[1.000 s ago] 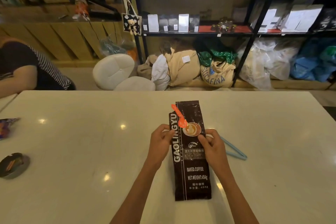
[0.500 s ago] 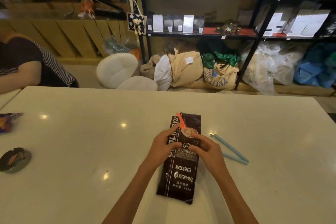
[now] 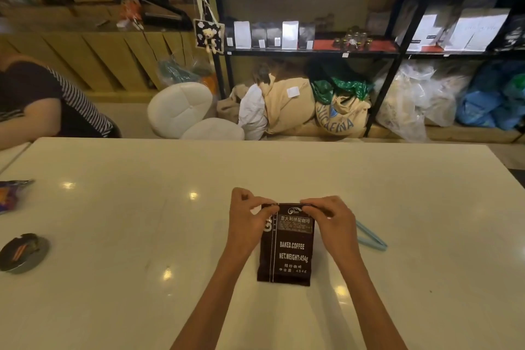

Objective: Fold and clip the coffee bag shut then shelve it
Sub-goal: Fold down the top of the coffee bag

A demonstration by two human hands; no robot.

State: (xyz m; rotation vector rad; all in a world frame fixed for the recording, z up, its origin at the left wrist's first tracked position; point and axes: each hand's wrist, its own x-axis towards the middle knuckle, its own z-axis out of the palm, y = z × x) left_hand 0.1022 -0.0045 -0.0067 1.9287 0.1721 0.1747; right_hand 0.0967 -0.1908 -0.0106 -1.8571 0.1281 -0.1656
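Observation:
A dark brown coffee bag (image 3: 287, 250) with white lettering lies flat on the white table (image 3: 142, 236), its top end folded down. My left hand (image 3: 247, 219) pinches the fold's left corner and my right hand (image 3: 331, 221) pinches the right corner. A light blue bag clip (image 3: 370, 237) rests on the table just right of my right hand, partly hidden by it. The black shelf unit (image 3: 312, 51) with other bags stands behind the table.
A round grey ashtray (image 3: 22, 253) sits at the table's left edge, with a colourful wrapper (image 3: 12, 193) beyond it. A seated person (image 3: 42, 105) is at far left. White stools (image 3: 181, 108) and sacks (image 3: 312, 105) lie between table and shelves.
The bag's top, earlier stretched out flat with the orange picture showing, is now folded down under both hands. The bag looks much shorter and has straightened on the table.

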